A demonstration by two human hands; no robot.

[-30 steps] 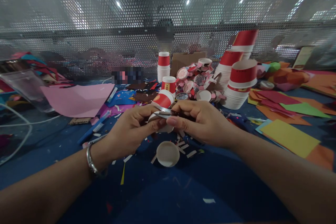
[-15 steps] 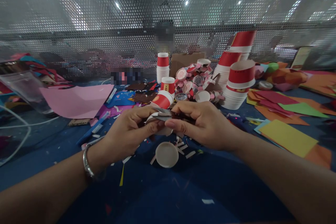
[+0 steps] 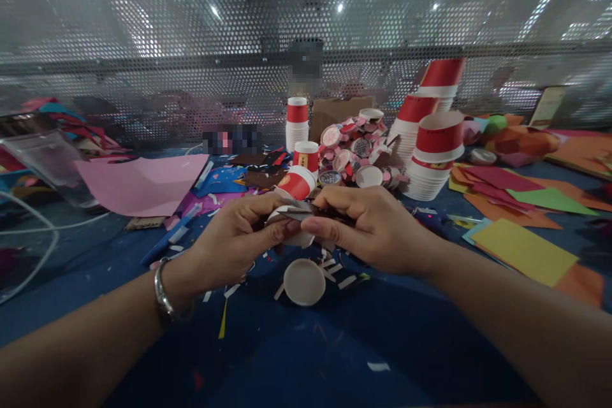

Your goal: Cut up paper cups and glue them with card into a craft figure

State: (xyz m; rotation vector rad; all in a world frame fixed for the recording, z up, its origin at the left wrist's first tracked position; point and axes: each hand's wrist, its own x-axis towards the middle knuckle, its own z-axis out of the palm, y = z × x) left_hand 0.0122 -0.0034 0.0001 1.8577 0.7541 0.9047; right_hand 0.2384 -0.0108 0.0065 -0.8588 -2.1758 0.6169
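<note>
Right hand gripping metal scissors, left hand pinching paper, rimmed disc

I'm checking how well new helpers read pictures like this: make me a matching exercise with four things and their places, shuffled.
Things
1. Scissors
2. Silver bracelet
3. Round white paper piece
4. Pink sheet

Places
A. Around the wrist of the left hand
B. Beside the clear container
C. In the grip of the right hand
D. On the blue tabletop, nearer the camera than both hands

Right pairs: 1-C, 2-A, 3-D, 4-B
</note>
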